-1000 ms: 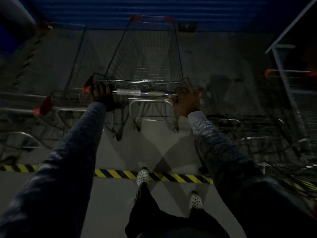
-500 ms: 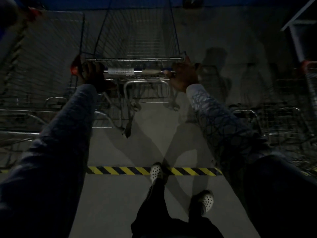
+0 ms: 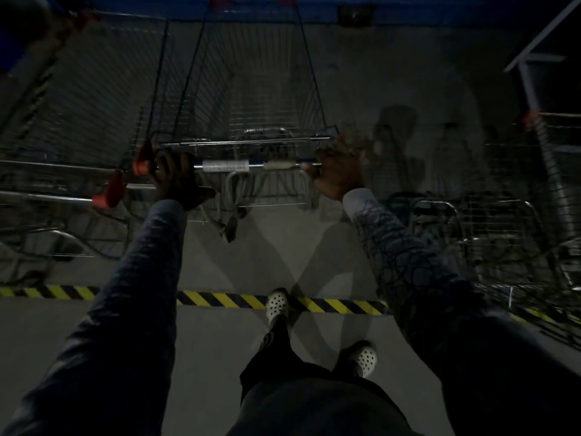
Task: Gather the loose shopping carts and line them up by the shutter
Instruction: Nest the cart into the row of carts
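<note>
Left grip [image 3: 176, 176]: clamped on handle [image 3: 226, 167], for steering.
Right grip [image 3: 338, 174]: clamped on handle too.
Cart [image 3: 251, 89]: faced shutter [image 3: 408, 11], beside parked cart [image 3: 94, 83].

Nothing legible (the label [image 3: 225, 167] on the cart [image 3: 251, 99] is blurred)

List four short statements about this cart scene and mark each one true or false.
1. The left hand and right hand both grip the handle bar of the cart. True.
2. The cart's basket is loaded with groceries. False: the wire basket holds nothing visible.
3. One shoe stands on the yellow-and-black floor stripe. True.
4. No other carts stand nearby. False: a left cart and right carts flank it.
</note>
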A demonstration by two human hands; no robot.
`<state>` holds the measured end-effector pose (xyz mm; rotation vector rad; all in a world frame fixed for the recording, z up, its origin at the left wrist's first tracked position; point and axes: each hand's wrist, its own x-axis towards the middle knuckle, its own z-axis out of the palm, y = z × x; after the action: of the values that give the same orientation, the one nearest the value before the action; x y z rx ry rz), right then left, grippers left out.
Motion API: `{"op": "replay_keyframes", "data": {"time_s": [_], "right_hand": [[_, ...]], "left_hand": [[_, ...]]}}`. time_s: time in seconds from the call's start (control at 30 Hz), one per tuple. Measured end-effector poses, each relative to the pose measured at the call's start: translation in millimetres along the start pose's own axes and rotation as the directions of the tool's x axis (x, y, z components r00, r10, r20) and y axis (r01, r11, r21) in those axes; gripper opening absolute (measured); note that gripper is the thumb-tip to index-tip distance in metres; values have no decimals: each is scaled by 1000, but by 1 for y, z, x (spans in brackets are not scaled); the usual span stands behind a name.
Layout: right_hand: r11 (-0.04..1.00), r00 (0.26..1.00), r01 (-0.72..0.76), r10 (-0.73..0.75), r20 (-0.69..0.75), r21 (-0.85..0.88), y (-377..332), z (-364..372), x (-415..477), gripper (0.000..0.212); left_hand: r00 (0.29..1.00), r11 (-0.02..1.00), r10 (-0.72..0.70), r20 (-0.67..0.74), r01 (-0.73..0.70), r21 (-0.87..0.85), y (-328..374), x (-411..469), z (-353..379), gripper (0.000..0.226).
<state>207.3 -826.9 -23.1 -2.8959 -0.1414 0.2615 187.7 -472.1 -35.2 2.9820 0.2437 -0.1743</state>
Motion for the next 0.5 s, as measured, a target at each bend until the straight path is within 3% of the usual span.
{"op": "replay_keyframes", "data": {"time_s": [0.07, 0.17, 0.37, 0.5], "right_hand": [[999, 1000, 10, -10, -11, 33, -2, 7, -21, 89], [998, 998, 61, -61, -2, -24, -8, 11, -56, 69], [992, 992, 93, -99, -74, -79, -15, 29, -117, 81], [987, 970, 151, -158, -183, -50, -23, 42, -154, 70]], "left_hand": [[1000, 1000, 2, -26, -3, -11, -7, -25, 6, 101], [999, 999, -24, -29, 24, 22, -13, -63, 10, 108], [998, 997, -47, -41, 50, 60, -28, -129, 15, 99], [997, 994, -62, -42, 65, 91, -38, -167, 20, 102]]}}
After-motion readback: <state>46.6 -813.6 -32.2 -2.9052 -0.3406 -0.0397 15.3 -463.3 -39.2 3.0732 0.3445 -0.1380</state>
